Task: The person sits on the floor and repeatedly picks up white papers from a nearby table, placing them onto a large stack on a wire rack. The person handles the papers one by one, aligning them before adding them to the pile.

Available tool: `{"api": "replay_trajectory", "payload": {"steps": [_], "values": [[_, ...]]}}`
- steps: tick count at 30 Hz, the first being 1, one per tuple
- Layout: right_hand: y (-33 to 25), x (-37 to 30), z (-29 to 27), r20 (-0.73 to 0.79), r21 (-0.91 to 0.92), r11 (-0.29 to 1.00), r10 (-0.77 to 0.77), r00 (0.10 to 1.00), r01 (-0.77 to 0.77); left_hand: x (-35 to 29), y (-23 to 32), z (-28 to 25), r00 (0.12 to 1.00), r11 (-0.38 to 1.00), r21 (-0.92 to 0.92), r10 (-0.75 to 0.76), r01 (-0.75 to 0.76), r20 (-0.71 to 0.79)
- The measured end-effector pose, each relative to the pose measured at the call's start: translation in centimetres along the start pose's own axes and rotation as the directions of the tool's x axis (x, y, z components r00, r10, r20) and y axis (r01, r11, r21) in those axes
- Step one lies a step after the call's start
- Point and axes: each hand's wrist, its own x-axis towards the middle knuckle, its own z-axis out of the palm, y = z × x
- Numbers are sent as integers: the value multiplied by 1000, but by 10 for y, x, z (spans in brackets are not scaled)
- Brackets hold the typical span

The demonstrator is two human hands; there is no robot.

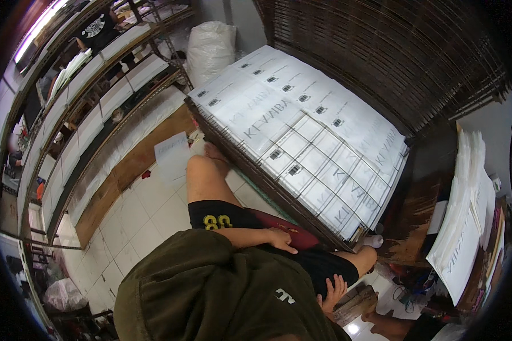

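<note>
My left hand lies across the front of my black shorts by a dark red panel, its fingers stretched out and holding nothing. Lower and to the right, my right hand rests flat on the shorts with its fingers spread. In front of me, large white printed sheets lie over a wire drying rack. Part of the wire grid crosses the nearer sheets. Neither hand touches the sheets or the rack.
Raised wire racks stand behind the sheets. At right, a stack of white sheets leans upright. Long shelves run along the left. A loose sheet is beside my knee. Another person's leg shows at lower right.
</note>
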Motion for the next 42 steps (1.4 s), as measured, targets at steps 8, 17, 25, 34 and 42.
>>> {"api": "replay_trajectory", "payload": {"steps": [8,17,25,34,42], "values": [[-5,7,-8,10,6,1000,28,1000,-28,23,-12,-4,998,996,86,23,-28,64],[-28,39,-45,-88,35,978,210,974,-207,33,-14,-3,997,997,8,78,-78,27],[-24,152,-145,-574,-340,940,-181,799,-32,27,-31,4,997,996,-40,79,-78,13],[22,256,-268,-685,-578,653,-63,726,-489,10,-15,-2,992,994,1,106,-107,-64],[37,265,-250,-410,-754,430,282,868,-496,20,-29,8,993,993,-44,103,-106,-65]]}}
